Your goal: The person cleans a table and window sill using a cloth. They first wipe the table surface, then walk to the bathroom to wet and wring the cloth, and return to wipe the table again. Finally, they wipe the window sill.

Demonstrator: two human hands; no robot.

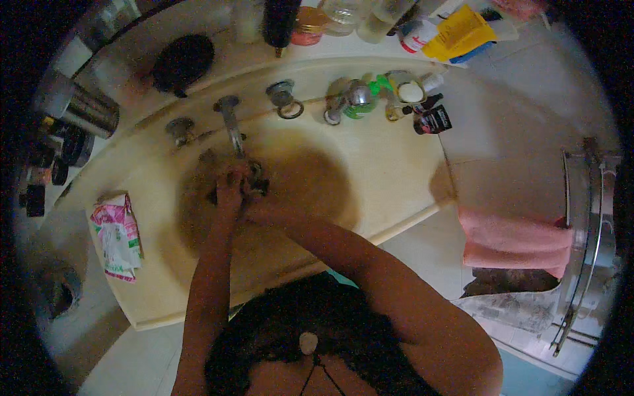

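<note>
My left hand (231, 184) is under the spout of the metal faucet (232, 123), over the sink basin (322, 173). My right hand (253, 210) meets it from the right, so the two hands are together or nearly so. Dim light and grain hide the fingers. A small dark object (258, 185) shows just right of my left hand; whether it is held or lies in the basin is unclear. One round tap handle (181, 129) stands left of the spout and another (281, 91) stands to its right.
A pink-and-white plastic packet (118, 235) lies on the counter's left side. Bottles, a soap dish (410, 92) and a dark labelled packet (433, 120) crowd the back right. A black hairbrush (184, 62) is behind the faucet. A pink towel (515, 237) hangs on a metal rack at right.
</note>
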